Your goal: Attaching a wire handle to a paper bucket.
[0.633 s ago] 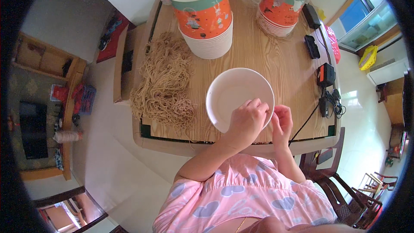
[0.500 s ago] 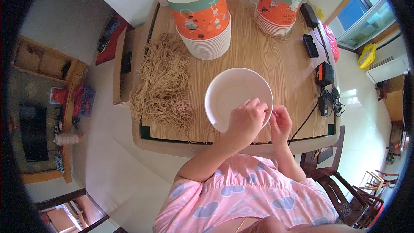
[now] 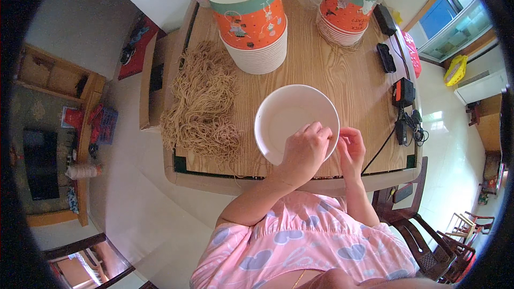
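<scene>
A white round paper bucket [image 3: 284, 115] stands open side up in front of me, near the table's front edge. My left hand [image 3: 306, 147] reaches over its near side, fingers curled round the right part of the rim. Just outside that rim is my right hand [image 3: 351, 150], its thumb and fingers drawn together; what they pinch, if anything, is too small to make out. Left of the bucket lies a loose heap of tan twine strands [image 3: 203, 101]. Behind it rises a tall stack of upturned orange and white paper buckets [image 3: 254, 27].
A smaller upturned bucket stack [image 3: 349, 10] stands at the back right of the wooden table [image 3: 316, 64]. Along the right edge lie a black and orange device [image 3: 402, 92], black cables [image 3: 416, 128] and a black tray [image 3: 385, 58]. A dark chair [image 3: 409, 219] is at my right.
My right hand has shifted slightly up and right along the outside of the rim, its fingers turning. The left hand and the bucket have stayed almost still.
</scene>
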Motion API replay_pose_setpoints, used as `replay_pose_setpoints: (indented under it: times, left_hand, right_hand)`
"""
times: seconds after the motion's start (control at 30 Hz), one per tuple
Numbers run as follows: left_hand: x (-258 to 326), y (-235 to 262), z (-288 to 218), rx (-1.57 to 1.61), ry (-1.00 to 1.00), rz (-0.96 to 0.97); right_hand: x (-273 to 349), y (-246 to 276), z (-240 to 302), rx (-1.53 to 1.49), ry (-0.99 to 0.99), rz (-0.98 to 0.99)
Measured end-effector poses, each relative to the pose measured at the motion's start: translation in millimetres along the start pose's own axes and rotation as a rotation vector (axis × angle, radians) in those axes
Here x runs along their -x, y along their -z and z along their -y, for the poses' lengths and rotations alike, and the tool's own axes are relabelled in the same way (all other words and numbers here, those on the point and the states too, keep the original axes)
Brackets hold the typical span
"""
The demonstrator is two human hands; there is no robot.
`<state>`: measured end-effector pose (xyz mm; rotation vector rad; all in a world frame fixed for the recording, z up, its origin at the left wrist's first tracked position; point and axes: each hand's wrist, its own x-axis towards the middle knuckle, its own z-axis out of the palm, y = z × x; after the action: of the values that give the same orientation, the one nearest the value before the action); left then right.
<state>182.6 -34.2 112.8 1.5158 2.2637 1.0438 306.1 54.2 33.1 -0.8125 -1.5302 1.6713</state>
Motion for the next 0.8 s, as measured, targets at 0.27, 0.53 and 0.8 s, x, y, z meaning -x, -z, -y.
replay_pose_setpoints:
  times: [0.27, 0.53, 0.8]
  left_hand:
    - [1, 1, 0, 0.029, -0.015, -0.023]
    - [4, 8, 6, 0.043, -0.013, -0.025]
    - [5, 9, 9, 0.05, 0.016, -0.032]
  right_hand:
    - [2, -2, 9, 0.174, 0.209, 0.104]
    - [1, -6, 14, 0.201, 0.195, 0.098]
    - [2, -8, 17, 0.219, 0.225, 0.088]
